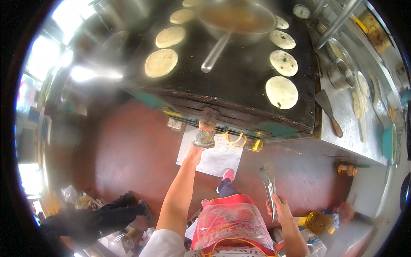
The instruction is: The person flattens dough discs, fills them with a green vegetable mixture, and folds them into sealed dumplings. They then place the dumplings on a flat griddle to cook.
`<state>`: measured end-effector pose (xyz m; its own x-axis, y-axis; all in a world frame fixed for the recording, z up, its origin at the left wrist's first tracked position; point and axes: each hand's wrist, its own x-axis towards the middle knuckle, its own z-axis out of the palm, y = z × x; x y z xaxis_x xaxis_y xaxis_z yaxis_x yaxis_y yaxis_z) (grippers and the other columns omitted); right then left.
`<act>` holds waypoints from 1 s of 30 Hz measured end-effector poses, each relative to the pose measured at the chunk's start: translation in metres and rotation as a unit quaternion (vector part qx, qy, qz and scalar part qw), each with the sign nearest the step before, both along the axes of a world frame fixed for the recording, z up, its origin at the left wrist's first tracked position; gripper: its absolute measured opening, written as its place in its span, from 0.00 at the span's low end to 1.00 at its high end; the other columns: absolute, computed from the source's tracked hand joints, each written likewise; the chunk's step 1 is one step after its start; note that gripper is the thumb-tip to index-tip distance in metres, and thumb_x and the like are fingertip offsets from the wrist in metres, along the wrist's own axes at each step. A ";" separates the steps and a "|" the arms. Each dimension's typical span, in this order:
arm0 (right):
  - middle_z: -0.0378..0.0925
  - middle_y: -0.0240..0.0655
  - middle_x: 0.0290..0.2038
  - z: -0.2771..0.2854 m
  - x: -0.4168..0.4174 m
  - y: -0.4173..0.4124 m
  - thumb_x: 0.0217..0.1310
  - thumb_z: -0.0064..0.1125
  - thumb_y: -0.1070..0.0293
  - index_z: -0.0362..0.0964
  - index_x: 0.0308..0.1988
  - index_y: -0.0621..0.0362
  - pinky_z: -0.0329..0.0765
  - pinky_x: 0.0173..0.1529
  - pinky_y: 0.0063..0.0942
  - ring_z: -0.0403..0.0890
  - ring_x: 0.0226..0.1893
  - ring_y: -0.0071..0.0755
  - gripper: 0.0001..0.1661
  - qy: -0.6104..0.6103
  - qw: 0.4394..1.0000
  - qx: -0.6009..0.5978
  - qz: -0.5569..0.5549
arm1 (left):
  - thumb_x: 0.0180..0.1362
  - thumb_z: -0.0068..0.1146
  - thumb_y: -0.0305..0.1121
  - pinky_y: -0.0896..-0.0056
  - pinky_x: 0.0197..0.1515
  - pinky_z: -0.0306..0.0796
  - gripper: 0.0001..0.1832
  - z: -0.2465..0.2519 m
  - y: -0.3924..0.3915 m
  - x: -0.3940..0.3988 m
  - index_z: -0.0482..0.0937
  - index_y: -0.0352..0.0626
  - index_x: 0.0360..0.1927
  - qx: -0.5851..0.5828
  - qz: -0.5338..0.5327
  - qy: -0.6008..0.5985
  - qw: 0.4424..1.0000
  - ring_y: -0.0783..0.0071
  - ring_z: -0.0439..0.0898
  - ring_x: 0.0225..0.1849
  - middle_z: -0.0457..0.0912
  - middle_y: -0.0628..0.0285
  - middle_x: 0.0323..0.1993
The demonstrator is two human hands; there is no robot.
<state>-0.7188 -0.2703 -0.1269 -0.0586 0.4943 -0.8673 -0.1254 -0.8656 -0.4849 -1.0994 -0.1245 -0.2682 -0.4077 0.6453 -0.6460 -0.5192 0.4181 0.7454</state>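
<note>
My left hand (194, 153) reaches to a grimy, cloth-wrapped handle (205, 133) at the front edge of a black griddle (237, 86). It appears to grip the handle from below, its fingers mostly hidden. My right hand (278, 207) holds metal tongs (270, 188) over the floor, with nothing visible between their jaws. Pale round flatbreads lie in two rows on the griddle, including a left front one (161, 63) and a right front one (282, 92) with a green fleck. Between the rows stands a metal pan (237, 19) of brownish liquid, with a metal handle (215, 53) pointing towards me.
A steel counter (350, 147) on the right bears a scraper (329, 112), a metal pot (340, 74) and ladles. A dial gauge (301, 11) sits at the griddle's far right. Bottles, including one of yellow oil (319, 222), stand low right. Another person's dark-trousered legs (106, 215) show lower left.
</note>
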 end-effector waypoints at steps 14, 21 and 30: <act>0.75 0.36 0.27 0.044 -0.035 -0.052 0.69 0.51 0.51 0.70 0.39 0.64 0.72 0.21 0.24 0.73 0.20 0.25 0.23 0.027 0.993 0.101 0.049 | 0.54 0.68 0.41 0.75 0.36 0.73 0.23 0.098 -0.058 -0.013 0.80 0.29 0.44 0.040 -0.237 0.120 0.963 0.79 0.79 0.34 0.83 0.61 0.35; 0.76 0.35 0.28 0.080 -0.047 -0.109 0.69 0.52 0.52 0.71 0.39 0.64 0.72 0.22 0.23 0.74 0.21 0.23 0.22 0.065 0.988 0.136 0.034 | 0.50 0.67 0.34 0.74 0.39 0.73 0.21 0.091 -0.269 -0.021 0.80 0.30 0.44 -0.012 -0.245 0.099 0.964 0.79 0.78 0.34 0.82 0.62 0.33; 0.74 0.31 0.22 0.093 -0.064 -0.174 0.70 0.50 0.53 0.74 0.32 0.62 0.71 0.25 0.21 0.72 0.19 0.21 0.22 0.022 0.972 0.043 0.230 | 0.48 0.68 0.33 0.72 0.46 0.75 0.24 0.104 -0.482 -0.023 0.79 0.27 0.46 -0.082 -0.248 0.078 0.962 0.77 0.80 0.38 0.83 0.59 0.38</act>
